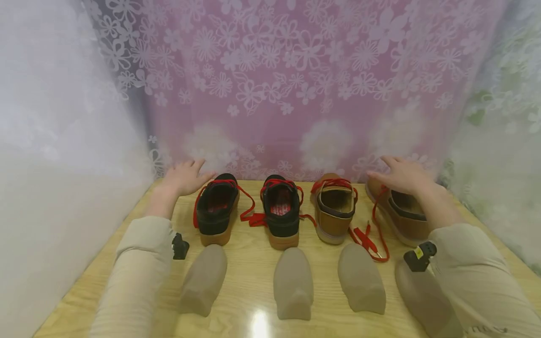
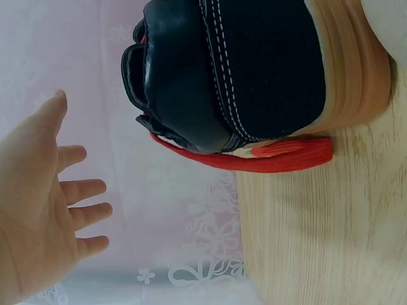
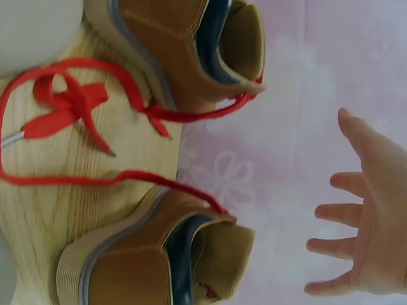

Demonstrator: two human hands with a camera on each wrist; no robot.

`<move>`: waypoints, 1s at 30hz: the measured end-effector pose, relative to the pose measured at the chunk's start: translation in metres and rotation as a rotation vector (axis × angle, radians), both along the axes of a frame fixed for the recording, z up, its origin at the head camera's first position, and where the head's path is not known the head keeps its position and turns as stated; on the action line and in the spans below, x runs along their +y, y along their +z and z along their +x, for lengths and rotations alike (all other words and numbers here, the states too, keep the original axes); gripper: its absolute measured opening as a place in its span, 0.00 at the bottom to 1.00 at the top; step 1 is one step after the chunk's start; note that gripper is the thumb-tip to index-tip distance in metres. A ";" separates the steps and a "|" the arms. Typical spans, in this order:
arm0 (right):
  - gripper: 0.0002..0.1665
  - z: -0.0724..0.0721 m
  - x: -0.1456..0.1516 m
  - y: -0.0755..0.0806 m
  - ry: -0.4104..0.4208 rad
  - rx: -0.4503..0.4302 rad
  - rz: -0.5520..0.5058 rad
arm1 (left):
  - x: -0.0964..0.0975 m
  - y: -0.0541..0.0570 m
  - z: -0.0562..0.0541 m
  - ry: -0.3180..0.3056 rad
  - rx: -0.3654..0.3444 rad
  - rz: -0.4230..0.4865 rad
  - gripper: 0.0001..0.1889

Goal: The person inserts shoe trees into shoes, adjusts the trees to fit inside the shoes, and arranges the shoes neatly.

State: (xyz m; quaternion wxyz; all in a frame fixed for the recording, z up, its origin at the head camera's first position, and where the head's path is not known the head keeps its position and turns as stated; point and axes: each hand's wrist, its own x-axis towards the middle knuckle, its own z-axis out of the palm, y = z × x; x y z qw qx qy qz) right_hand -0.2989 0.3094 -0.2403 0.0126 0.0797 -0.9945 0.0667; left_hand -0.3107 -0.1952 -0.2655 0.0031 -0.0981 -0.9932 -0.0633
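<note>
My left hand (image 1: 186, 178) is held out with spread fingers beside the leftmost black shoe (image 1: 217, 209), gripping nothing. In the left wrist view this shoe's dark heel (image 2: 267, 70) and a red lace (image 2: 267, 162) stand apart from the fingers. On the other side, my right hand (image 1: 401, 176) hovers with spread fingers over the rightmost brown shoe (image 1: 403, 216), partly covering it. The right wrist view has that hand (image 3: 375, 222) holding nothing. Between the hands stand a second black shoe (image 1: 282, 216) and another brown shoe (image 1: 335, 216), both with red laces.
Several grey-beige shoe-shaped forms (image 1: 293, 284) lie in a row in front of the shoes on the wooden table (image 1: 247, 267). Loose red laces (image 1: 372, 244) trail between the shoes. A pink floral curtain (image 1: 270, 94) hangs behind, with pale sheets at both sides.
</note>
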 end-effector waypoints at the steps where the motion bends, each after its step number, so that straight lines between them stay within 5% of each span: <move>1: 0.57 -0.001 -0.003 0.001 0.010 0.012 0.004 | -0.002 0.000 0.000 0.000 0.015 -0.006 0.39; 10: 0.51 -0.003 -0.028 0.010 0.052 0.094 -0.005 | -0.013 0.006 0.004 -0.028 0.117 0.005 0.26; 16: 0.36 -0.002 -0.048 0.015 0.115 0.153 -0.019 | -0.019 0.006 0.006 -0.035 0.174 0.020 0.20; 30: 0.28 0.004 -0.092 0.017 0.196 0.182 -0.059 | -0.025 0.006 0.019 -0.035 0.087 0.023 0.20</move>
